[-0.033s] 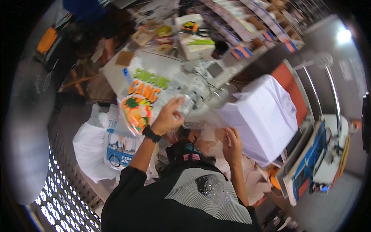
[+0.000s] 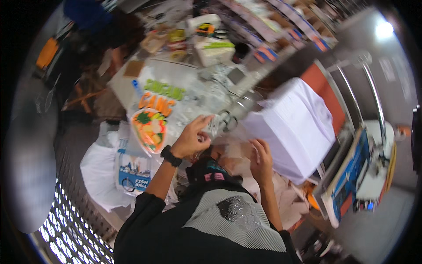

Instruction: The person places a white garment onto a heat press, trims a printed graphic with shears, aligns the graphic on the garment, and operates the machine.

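My left hand [image 2: 190, 138], with a black watch on the wrist, pinches a crinkled piece of clear plastic [image 2: 212, 126] over the table's near side. To the right, my right hand [image 2: 262, 162] is curled, its fingertips at the edge of a hazy clear plastic film [image 2: 237, 148]. That film spans the gap between both hands; whether it joins the crinkled piece I cannot tell. Just beyond the left fingertips lies a pair of scissors [image 2: 228, 121]. Cut-out lettering and a food-bowl picture [image 2: 149, 130] lie left of my left hand.
A white cloth-like cover [image 2: 294, 127] drapes a boxy shape at the right. Blue-printed bags [image 2: 132, 169] sit at the near left. At the back stand a white box [image 2: 213, 50] and stacked tape rolls [image 2: 177, 42]. A metal-framed machine [image 2: 360, 171] is far right.
The whole view has shifted slightly, the table sliding left in it. Both hands keep nearly the same pose; the scissors show more plainly beside my left fingertips.
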The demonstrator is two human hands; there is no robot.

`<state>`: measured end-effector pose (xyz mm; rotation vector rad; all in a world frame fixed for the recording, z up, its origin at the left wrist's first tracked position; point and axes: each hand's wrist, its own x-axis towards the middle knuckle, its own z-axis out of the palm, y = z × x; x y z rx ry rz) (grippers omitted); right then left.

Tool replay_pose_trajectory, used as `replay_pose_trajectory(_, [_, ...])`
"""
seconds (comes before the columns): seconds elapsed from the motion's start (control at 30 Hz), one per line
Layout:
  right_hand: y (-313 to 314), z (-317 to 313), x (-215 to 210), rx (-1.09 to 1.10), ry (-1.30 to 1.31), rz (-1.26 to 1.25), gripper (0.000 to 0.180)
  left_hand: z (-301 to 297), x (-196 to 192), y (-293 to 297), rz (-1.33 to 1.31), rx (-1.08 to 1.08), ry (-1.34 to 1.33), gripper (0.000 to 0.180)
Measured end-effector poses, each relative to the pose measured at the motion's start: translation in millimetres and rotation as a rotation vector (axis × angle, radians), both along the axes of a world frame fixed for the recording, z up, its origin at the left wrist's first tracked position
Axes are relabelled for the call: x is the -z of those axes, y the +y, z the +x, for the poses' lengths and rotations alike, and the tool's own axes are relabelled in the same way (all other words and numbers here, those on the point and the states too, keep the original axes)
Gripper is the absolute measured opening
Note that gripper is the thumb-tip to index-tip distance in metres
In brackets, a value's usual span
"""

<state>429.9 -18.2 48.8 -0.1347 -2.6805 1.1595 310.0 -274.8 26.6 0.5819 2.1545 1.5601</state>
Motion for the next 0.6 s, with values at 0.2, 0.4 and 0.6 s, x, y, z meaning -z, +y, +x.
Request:
replay_pose_trajectory(0.2, [55,78,-64,-0.146,0.086,0.246,0.047,69,-81,100,0.246,0.520,-0.216,0.072])
replay_pose_trajectory(0.4, [97,195,-62,-0.189,-0.132,0.119,0.046,125,-106,169,0.093,0.869,-0.344,0.074])
replay_pose_trajectory(0.6, [105,257,-38,-0.153,-0.254,-0.353,0.050,166,-101,207,0.083,0.798,-0.242,0.063])
